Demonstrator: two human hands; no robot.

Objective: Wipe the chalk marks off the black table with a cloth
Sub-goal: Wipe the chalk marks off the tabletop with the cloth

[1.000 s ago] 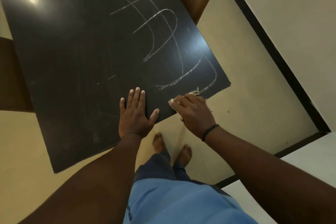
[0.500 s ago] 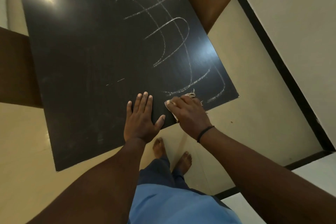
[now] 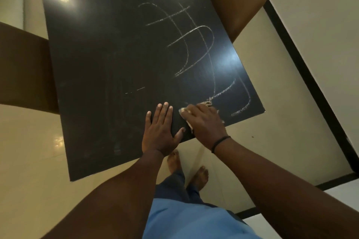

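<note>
Meanwhile the right hand [image 3: 204, 122], pressing the cloth [image 3: 206, 103], has slid toward the flat, empty left hand [image 3: 159, 132].

No readable text; chalk marks [image 3: 196, 50] on black table [image 3: 101, 68] just crossing strokes.

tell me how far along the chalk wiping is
Done: the left part of the black table looks mostly clean, with one short dash left. In hand: the right hand presses the cloth by the near edge while the left hand lies flat. Left: the big chalk marks on the right side.
</note>
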